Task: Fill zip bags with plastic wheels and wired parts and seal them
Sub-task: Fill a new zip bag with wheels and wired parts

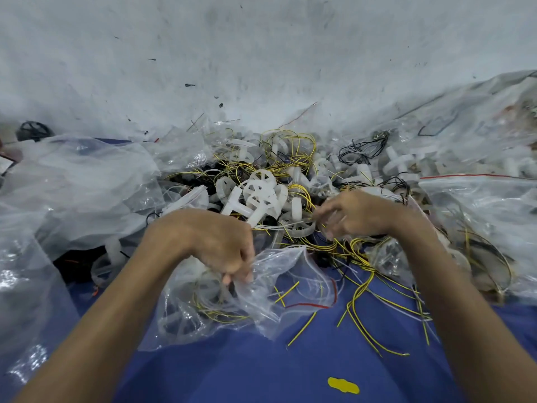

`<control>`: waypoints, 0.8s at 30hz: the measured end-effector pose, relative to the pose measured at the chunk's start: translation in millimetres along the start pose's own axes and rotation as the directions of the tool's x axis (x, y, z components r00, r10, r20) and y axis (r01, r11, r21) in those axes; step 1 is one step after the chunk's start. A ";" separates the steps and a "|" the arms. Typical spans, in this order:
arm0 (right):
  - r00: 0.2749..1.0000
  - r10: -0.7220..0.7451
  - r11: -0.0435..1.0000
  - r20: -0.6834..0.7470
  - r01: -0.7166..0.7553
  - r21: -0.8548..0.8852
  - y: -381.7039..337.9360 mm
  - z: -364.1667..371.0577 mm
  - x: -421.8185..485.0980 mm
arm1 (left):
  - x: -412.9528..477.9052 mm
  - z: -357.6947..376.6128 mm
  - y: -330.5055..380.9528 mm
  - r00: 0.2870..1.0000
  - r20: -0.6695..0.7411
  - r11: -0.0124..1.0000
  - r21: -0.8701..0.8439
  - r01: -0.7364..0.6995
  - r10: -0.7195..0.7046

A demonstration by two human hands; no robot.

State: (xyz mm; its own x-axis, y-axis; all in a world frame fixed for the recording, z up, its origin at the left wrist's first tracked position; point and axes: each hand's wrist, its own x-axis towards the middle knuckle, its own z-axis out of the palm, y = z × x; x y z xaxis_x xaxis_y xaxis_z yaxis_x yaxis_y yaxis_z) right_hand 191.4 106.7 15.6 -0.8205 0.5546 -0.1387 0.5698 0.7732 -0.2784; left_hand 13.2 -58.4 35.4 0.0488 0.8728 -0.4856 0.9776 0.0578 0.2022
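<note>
The left hand is pinching the crumpled clear plastic zip bag on the blue worktop in curled fingers, while the right hand, fingers too blurred to judge, is digging among tangled yellow wires that may be snagging and dragging extras along.

Even, soft light; glints on plastic bags, right hand motion-blurred, edges bowed by wide-angle lens.

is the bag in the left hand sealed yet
No, the bag gripped by the left hand gapes open at its red-striped mouth.
</note>
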 end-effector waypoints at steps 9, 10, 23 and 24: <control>0.988 0.143 0.971 0.060 -0.129 -0.203 9.0 49.3 28.5 | -4.0 -2.7 -0.9 0.998 0.044 0.999 0.019 0.041 -0.041; 0.989 0.132 0.978 0.065 -0.119 -0.170 9.2 49.7 28.4 | -3.4 -2.5 -1.4 0.998 0.044 0.999 0.015 0.041 -0.041; 0.992 -0.046 0.877 -0.119 0.097 0.471 18.3 2.2 -2.3 | -3.8 -2.5 -9.3 0.999 0.028 0.998 -0.045 0.036 -0.035; 0.992 -0.055 0.867 -0.113 0.104 0.487 17.1 1.0 -4.4 | -3.8 -2.4 -9.6 0.999 0.027 0.998 -0.041 0.038 -0.037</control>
State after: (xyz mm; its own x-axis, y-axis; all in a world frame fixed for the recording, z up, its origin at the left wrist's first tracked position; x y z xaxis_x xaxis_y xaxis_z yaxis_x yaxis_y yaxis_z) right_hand 204.8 117.1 10.4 -0.8401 0.5422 -0.0148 0.3858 0.5781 -0.7190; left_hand 3.2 -61.1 37.3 0.0185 0.8568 -0.5154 0.9695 0.1106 0.2187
